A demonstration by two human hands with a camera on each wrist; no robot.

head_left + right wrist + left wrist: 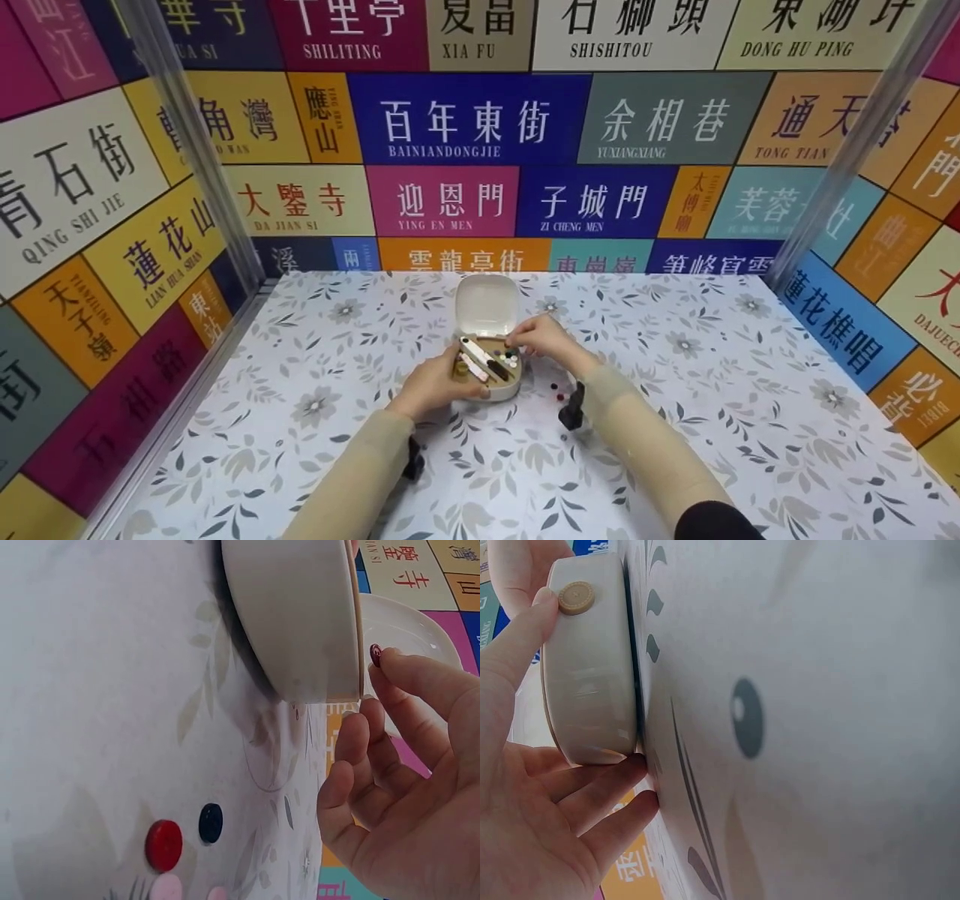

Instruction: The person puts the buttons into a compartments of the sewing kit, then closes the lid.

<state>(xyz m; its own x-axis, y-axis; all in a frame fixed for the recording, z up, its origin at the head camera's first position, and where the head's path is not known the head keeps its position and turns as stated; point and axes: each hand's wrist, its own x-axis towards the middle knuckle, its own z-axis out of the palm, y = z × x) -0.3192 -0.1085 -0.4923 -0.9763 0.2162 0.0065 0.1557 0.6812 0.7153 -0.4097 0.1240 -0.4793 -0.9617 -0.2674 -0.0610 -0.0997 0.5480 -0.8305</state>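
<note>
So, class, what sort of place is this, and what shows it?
Probably a recording booth: brightly lettered walls on three sides, metal corner posts, and a floral-patterned table between them.

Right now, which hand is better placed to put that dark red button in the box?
Probably the right hand: it pinches the button close to the open box, and the loose buttons lie on its side. The left hand grips the box, seemingly steadying it.
</note>
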